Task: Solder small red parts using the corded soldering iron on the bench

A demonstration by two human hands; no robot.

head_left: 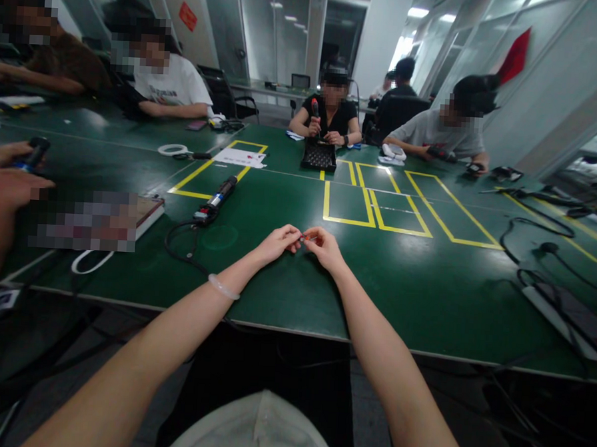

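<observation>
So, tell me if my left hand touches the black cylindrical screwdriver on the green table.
Apart. Head view: green table shows between the black screwdriver and the left hand, which pinches a small red piece.

Left hand (276, 244) and right hand (326, 247) together, pinched.

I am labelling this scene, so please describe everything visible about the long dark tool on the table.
The tool is a slim dark stick with a silvery band and red near its lower end. It lies flat on the green table, aslant, its far end by the yellow tape. A black cable curls from its lower end. No hand touches it.
</observation>
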